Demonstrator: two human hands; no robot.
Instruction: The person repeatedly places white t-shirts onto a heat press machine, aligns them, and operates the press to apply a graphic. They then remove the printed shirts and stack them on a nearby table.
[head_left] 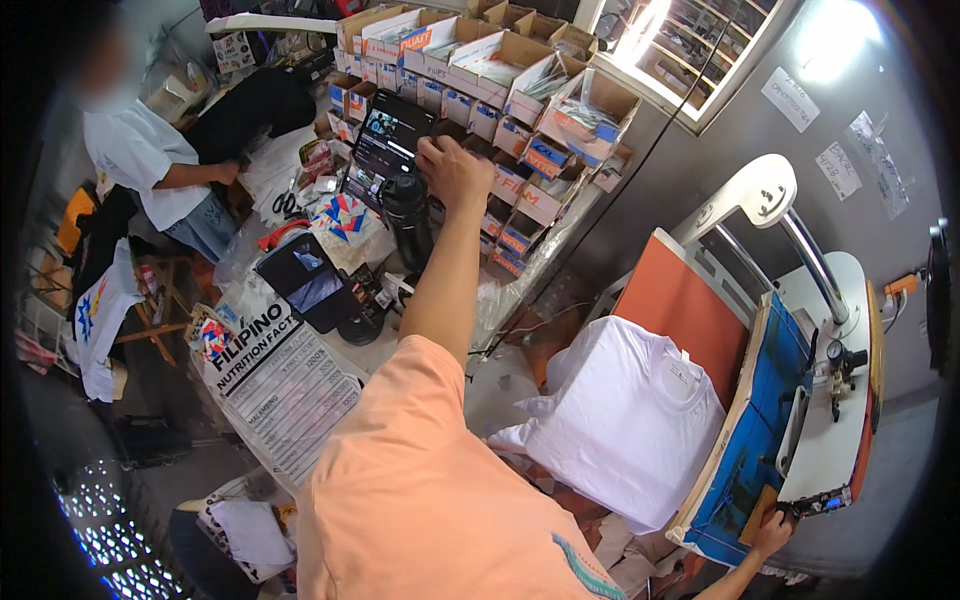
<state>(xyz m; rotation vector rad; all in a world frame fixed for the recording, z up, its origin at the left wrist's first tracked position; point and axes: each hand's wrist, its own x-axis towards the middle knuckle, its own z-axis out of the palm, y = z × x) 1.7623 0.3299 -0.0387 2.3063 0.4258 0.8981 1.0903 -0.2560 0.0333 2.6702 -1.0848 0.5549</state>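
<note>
The left grip (456, 172), with bent fingers, is at the right edge of a tablet (384, 145); whether it touches the screen, I cannot tell. Just below this grip stands a black bottle (408, 228). Farther below, to its left, are a tilted phone (308, 280) and a printed sheet (290, 395) on the surface (378, 354). Above it and to its right are rows of open boxes (482, 65). Well to its left is another person (150, 165). The right grip (771, 536) is at the lower end of a press (858, 300); to its upper left are a blue panel (765, 430) and a white shirt (630, 420).
</note>
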